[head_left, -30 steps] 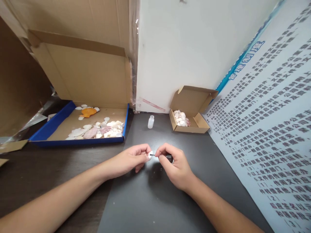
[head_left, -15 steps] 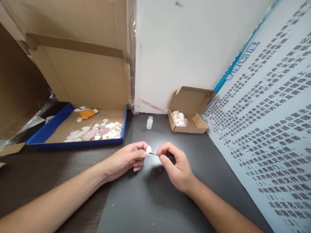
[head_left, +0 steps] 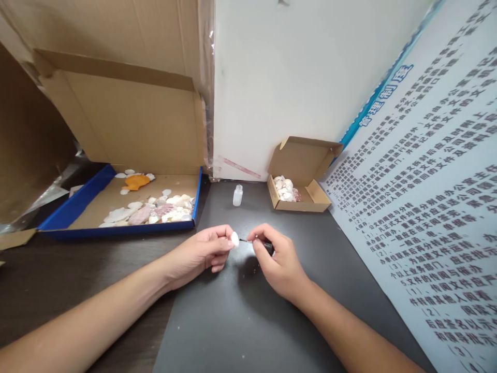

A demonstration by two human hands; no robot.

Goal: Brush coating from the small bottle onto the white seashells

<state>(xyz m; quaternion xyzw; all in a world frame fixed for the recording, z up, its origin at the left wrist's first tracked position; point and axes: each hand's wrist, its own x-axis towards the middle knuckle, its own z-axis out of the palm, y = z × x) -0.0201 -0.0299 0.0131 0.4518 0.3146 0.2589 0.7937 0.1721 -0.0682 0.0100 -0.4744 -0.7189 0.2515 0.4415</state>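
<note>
Dark grey table mat [head_left: 209, 321], pale wall [head_left: 272, 67] behind. White shell [head_left: 235, 240] pinched at the left hand's [head_left: 200, 256] fingertips, long axis near upright; left hand nearer. Right hand [head_left: 281, 264] grips thin dark brush [head_left: 243, 240], lying crosswise, tip pointing left at the shell's edge, contact unclear.

White shell [head_left: 235, 239] — just beside thin black brush [head_left: 244, 240]

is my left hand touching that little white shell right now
Touching: the head view shows the left hand pinching the white shell between thumb and fingers.
</note>
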